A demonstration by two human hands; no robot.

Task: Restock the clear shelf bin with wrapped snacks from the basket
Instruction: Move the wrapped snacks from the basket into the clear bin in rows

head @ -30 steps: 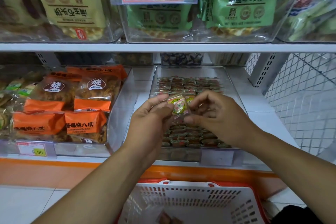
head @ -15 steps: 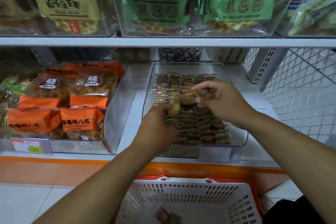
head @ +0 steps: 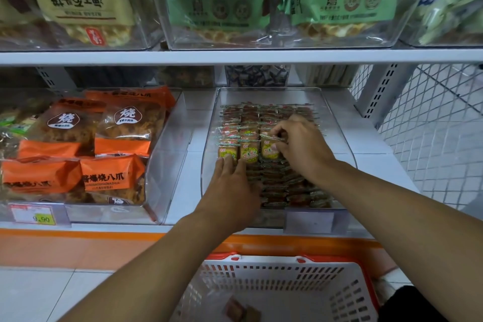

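I judge these wrapped snacks [head: 269, 148] light, small and crinkly, the film slick and the filling probably soft enough to dent, so I would pinch one by its crimped end seam or across its short sides rather than squeeze the middle. My right hand [head: 303, 146] is over the middle of the clear shelf bin [head: 337, 123], fingertips pinching the top edge of one snack in the third column of a standing row. My left hand [head: 230, 185] lies flat-fingered at the near left of the bin, fingertips touching the lower edge of the leftmost standing snack; whether it presses or only rests I cannot tell. Hands are apart. The snacks look yellow-green on the face with a red mark, clear film, serrated ends; they fill the bin in tight rows, far to near. The white basket [head: 277, 269] with its red rim sits near me below the shelf, a couple of brown pieces left in its bottom.
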